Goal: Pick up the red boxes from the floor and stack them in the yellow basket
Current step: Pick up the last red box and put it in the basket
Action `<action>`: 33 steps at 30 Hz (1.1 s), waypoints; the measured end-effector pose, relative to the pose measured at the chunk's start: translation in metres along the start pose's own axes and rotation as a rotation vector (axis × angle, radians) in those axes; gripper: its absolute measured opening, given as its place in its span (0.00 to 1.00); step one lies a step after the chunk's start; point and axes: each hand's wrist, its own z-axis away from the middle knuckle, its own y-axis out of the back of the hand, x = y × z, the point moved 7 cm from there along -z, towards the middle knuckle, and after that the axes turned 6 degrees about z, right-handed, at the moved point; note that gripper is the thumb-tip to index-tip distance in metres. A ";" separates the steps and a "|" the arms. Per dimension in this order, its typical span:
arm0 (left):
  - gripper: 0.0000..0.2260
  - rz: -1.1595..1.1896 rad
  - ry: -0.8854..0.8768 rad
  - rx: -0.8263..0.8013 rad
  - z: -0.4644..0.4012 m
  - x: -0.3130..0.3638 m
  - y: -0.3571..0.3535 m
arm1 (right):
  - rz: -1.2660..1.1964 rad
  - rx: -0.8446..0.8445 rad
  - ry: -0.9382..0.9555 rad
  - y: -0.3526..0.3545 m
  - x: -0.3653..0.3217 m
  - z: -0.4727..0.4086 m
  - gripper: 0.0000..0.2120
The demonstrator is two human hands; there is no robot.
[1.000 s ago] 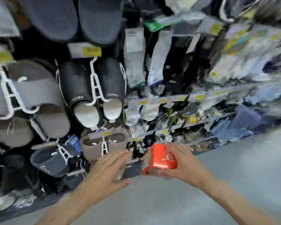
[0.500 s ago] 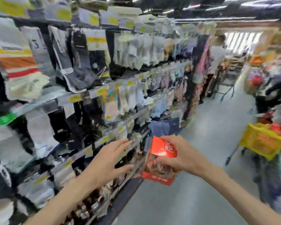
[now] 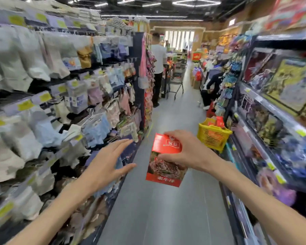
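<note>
My right hand [image 3: 189, 151] grips a red box [image 3: 164, 161] with a food picture on its front, held upright in the air over the aisle floor. To the left of the box my left hand [image 3: 108, 163] is open, fingers spread, holding nothing. The yellow basket [image 3: 212, 137] stands ahead on the right side of the aisle against the shelf, beyond the box. Red boxes [image 3: 217, 121] stick up out of its top.
A shelf of hanging socks and underwear [image 3: 60, 103] lines the left side, a shelf of boxed goods [image 3: 281, 112] the right. The grey aisle floor [image 3: 166, 209] runs between them. Farther down stand a person in a white shirt [image 3: 158, 68], a shopping cart [image 3: 177, 76] and a crouching person [image 3: 212, 85].
The view has swung right from the slipper rack to look down the aisle, and the yellow basket has come into sight. My right hand has kept the red box and turned it upright.
</note>
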 end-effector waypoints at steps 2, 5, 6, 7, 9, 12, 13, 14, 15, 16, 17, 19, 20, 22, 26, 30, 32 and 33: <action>0.36 0.015 -0.040 -0.019 -0.051 -0.012 -0.017 | 0.030 0.002 -0.043 0.005 0.038 -0.029 0.39; 0.36 0.014 -0.100 -0.046 -0.123 -0.037 -0.040 | 0.066 -0.006 -0.103 0.006 0.092 -0.072 0.38; 0.36 0.007 -0.126 -0.052 -0.146 -0.048 -0.048 | 0.081 -0.005 -0.119 0.006 0.108 -0.087 0.38; 0.36 0.006 -0.148 -0.062 -0.175 -0.062 -0.056 | 0.094 -0.002 -0.137 0.007 0.127 -0.105 0.37; 0.36 0.019 -0.183 -0.066 -0.229 -0.089 -0.070 | 0.087 0.009 -0.173 0.008 0.162 -0.145 0.34; 0.36 0.054 -0.221 -0.093 -0.312 -0.126 -0.089 | 0.084 0.064 -0.232 0.018 0.215 -0.200 0.30; 0.36 0.052 -0.246 -0.104 -0.340 -0.136 -0.096 | 0.107 0.071 -0.255 0.020 0.234 -0.217 0.31; 0.37 0.048 -0.278 -0.116 -0.369 -0.143 -0.104 | 0.128 0.079 -0.288 0.023 0.254 -0.234 0.32; 0.37 0.044 -0.306 -0.133 -0.400 -0.150 -0.113 | 0.143 0.091 -0.326 0.026 0.274 -0.249 0.33; 0.37 0.040 -0.326 -0.148 -0.431 -0.155 -0.122 | 0.159 0.102 -0.361 0.029 0.296 -0.264 0.35; 0.37 0.045 -0.343 -0.157 -0.462 -0.160 -0.132 | 0.173 0.112 -0.389 0.031 0.317 -0.278 0.36; 0.37 0.071 -0.374 -0.169 -0.520 -0.167 -0.155 | 0.199 0.131 -0.433 0.036 0.360 -0.307 0.38; 0.37 0.084 -0.384 -0.181 -0.547 -0.171 -0.168 | 0.211 0.142 -0.452 0.039 0.382 -0.321 0.39; 0.37 0.103 -0.411 -0.199 -0.601 -0.181 -0.197 | 0.233 0.136 -0.503 0.042 0.430 -0.349 0.40; 0.37 0.117 -0.434 -0.228 -0.705 -0.206 -0.258 | 0.214 0.126 -0.548 0.040 0.529 -0.408 0.34; 0.37 0.130 -0.438 -0.265 -0.814 -0.230 -0.308 | 0.236 0.138 -0.596 0.050 0.624 -0.474 0.33; 0.37 0.131 -0.449 -0.282 -0.867 -0.240 -0.327 | 0.231 0.134 -0.608 0.056 0.668 -0.508 0.34; 0.37 0.125 -0.453 -0.285 -0.894 -0.244 -0.335 | 0.243 0.131 -0.613 0.061 0.692 -0.527 0.35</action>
